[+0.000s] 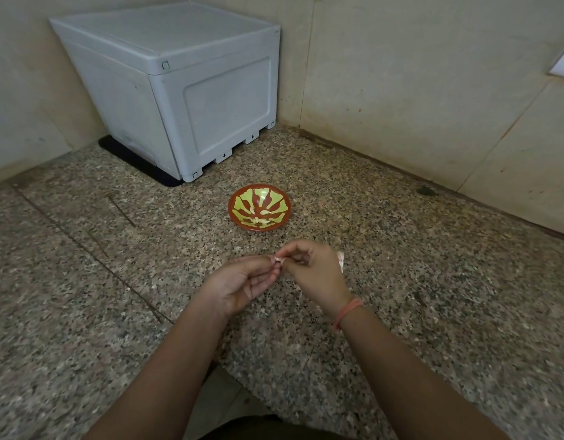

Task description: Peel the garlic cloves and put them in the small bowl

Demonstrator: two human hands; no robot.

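Note:
A garlic clove (279, 260) with pinkish skin sits between the fingertips of both hands, just above the speckled granite counter (115, 281). My left hand (242, 284) pinches it from the left, palm turned up. My right hand (312, 271) pinches it from the right with curled fingers. Beyond the hands stands the small bowl (260, 211), red-brown with a yellow-green pattern, with a few pale peeled cloves (261, 220) in it. A piece of whitish skin (340, 261) shows behind my right hand.
A grey plastic box (179, 90) on a black mat fills the back left corner. Tiled walls close the counter at the back and right. The counter's front edge runs near my forearms.

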